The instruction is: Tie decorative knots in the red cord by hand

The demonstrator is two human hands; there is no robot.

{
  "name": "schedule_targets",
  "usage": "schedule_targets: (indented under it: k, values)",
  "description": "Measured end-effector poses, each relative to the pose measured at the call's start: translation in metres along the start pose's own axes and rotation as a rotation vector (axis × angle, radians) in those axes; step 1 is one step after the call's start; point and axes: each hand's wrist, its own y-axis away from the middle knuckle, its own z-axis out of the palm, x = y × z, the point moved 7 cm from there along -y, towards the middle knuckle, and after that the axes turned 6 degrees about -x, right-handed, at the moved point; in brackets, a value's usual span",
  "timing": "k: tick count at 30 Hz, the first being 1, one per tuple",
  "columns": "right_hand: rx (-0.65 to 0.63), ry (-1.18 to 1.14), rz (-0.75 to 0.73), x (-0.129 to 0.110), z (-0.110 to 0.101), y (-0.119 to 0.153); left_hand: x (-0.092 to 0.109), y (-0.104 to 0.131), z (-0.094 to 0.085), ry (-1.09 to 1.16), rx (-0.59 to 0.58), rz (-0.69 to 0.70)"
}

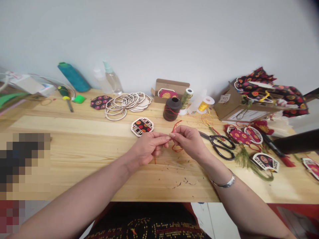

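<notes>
Over the middle of the table, my left hand (153, 146) and my right hand (185, 139) meet at the fingertips. Both are closed in a pinch on a thin red cord (177, 125). One end of the cord sticks up above my right fingers, a loop hangs below them, and a short piece dangles under my left hand. Just beyond my left hand lies an octagonal ornament (142, 127) with a pale cut-out frame over dark patterned cloth. Black-handled scissors (220, 146) rest to the right of my right hand.
Several pale wooden frames (127, 104) are piled toward the wall. A dark thread spool (172, 109), a green spool (187, 97) and a yellow spool (205, 103) stand near a cardboard box (225, 103) of cloth. Finished ornaments (265, 162) with tassels lie at right. A screwdriver (65, 98) lies at left.
</notes>
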Motion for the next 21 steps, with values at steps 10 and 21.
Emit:
schedule_targets:
  k: [10,21]
  values:
    - [-0.016,-0.007,-0.008,-0.001,0.001,-0.001,0.004,0.001,-0.005,-0.104,0.055,0.049]
    - [0.059,0.627,-0.097,-0.021,-0.017,0.007,0.013,0.001,-0.016,-0.175,0.173,0.197]
